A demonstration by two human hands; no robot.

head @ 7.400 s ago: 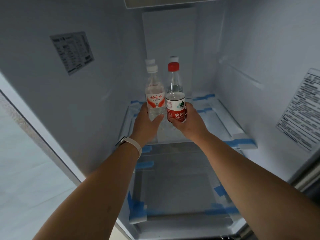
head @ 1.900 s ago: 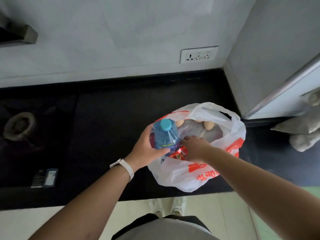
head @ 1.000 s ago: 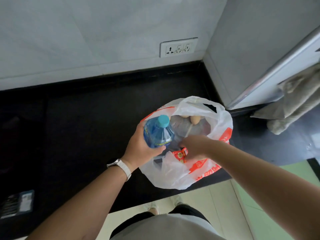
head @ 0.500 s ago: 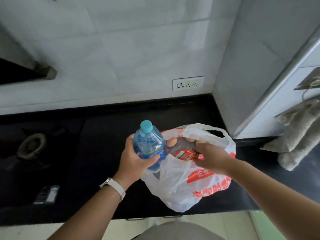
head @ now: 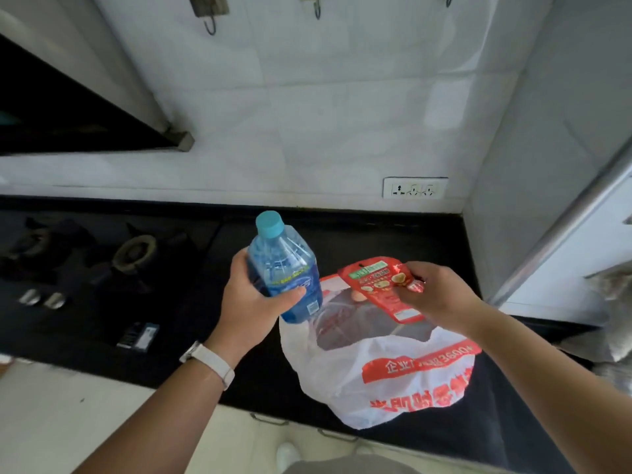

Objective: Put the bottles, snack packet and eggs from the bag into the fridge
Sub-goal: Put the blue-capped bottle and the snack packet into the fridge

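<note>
- Now both forearms reach forward from the bottom of the view, over the front edge of the black counter (head: 359, 234), with the hands side by side above the bag.
- The left hand (head: 251, 297) is wrapped around the lower body of a blue bottle (head: 285, 271), thumb across the front of the label and fingers behind; a white watch strap (head: 213, 362) circles the wrist.
- The bottle is tilted, its turquoise cap (head: 270, 224) leaning up and to the left, and its base hangs just above the left rim of the bag.
- The right hand (head: 441, 295) pinches the right edge of a red snack packet (head: 379, 285) between thumb and fingers, holding it clear of the bag's mouth with its printed face toward the camera.
- A white plastic bag (head: 376, 378) with red lettering sits on the counter near its front edge, its mouth open upward below both hands.
- Inside the bag one pale egg (head: 357, 295) shows near the far rim, just under the packet's lower left edge; the rest of the contents cannot be made out through the plastic.
- To the left, a gas hob (head: 133, 251) is set into the counter, and a wall socket (head: 415, 188) sits on the tiled wall behind.
- At the right stands the fridge (head: 547, 165), its grey side next to the counter.
</note>
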